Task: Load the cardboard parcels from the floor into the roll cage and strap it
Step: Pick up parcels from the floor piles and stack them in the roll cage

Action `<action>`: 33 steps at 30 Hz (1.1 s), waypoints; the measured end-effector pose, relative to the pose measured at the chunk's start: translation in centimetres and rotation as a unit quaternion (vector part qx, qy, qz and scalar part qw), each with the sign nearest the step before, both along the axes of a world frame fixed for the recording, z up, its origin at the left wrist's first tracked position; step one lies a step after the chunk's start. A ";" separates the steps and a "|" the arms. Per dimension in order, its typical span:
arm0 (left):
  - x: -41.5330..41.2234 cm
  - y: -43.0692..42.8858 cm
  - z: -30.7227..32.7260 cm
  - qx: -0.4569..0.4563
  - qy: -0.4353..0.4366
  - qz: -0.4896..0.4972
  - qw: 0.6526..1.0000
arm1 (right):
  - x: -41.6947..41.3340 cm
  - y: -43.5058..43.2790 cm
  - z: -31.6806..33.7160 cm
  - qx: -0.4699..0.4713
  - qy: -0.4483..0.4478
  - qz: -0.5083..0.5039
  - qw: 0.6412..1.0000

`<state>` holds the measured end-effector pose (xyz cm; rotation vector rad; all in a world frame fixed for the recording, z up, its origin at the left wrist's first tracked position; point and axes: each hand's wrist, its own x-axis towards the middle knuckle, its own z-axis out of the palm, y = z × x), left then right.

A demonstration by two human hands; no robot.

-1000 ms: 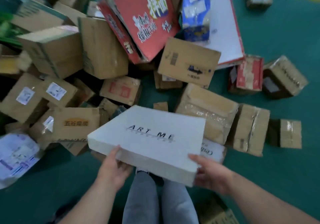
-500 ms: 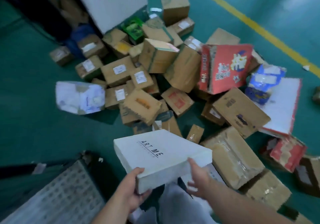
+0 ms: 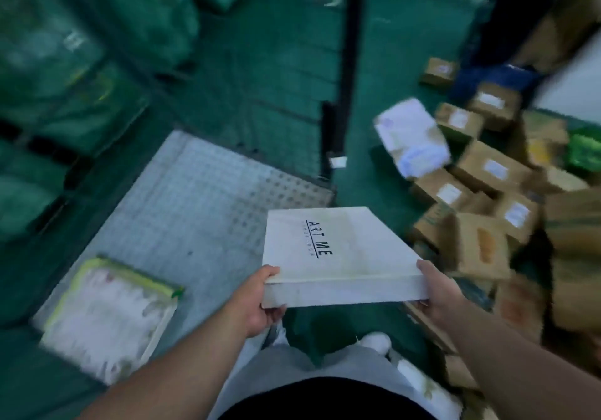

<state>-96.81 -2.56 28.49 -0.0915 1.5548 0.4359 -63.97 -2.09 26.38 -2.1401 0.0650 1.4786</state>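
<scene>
I hold a flat white box (image 3: 338, 253) printed "ART ME" level in front of me. My left hand (image 3: 260, 302) grips its near left corner, thumb on top. My right hand (image 3: 437, 286) grips its near right corner. The box hangs just past the near right corner of the roll cage's perforated grey floor (image 3: 195, 218). A flat white and yellow parcel (image 3: 107, 319) lies on that floor at its near left. The pile of cardboard parcels (image 3: 487, 198) covers the green floor to my right.
The cage's black post (image 3: 344, 71) and wire mesh side stand behind the grey floor. Green sacks (image 3: 74, 71) are stacked at the left. A white wrapped parcel (image 3: 413, 136) lies at the pile's edge. My white shoes and grey trousers show below the box.
The view has swung left from the parcel pile to the roll cage. The white box came along in both hands and now hangs beside the cage floor.
</scene>
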 end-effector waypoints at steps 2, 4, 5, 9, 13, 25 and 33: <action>-7.3 -1.8 0.1 -0.014 0.006 0.089 0.996 | -7.1 2.8 -0.2 0.000 0.010 0.076 0.997; -12.9 -3.6 0.1 -0.021 0.011 0.161 0.987 | -12.9 4.5 -0.4 0.006 0.030 0.135 0.990; -15.7 -4.8 0.2 -0.021 0.017 0.195 0.980 | -16.0 5.2 -0.5 0.012 0.040 0.166 0.985; -24.4 -10.0 1.1 -0.019 0.042 0.327 0.944 | -28.1 7.3 -0.6 0.006 0.057 0.301 0.952; -30.8 -15.8 2.4 0.005 0.063 0.446 0.893 | -40.1 8.5 0.7 0.011 0.091 0.417 0.904; -35.8 -26.4 0.0 -0.071 0.199 0.531 0.821 | -50.0 5.5 3.9 -0.060 0.109 0.692 0.711; -28.3 -16.6 0.0 -0.034 0.130 0.315 0.940 | -38.8 4.2 3.8 -0.082 0.090 0.639 0.759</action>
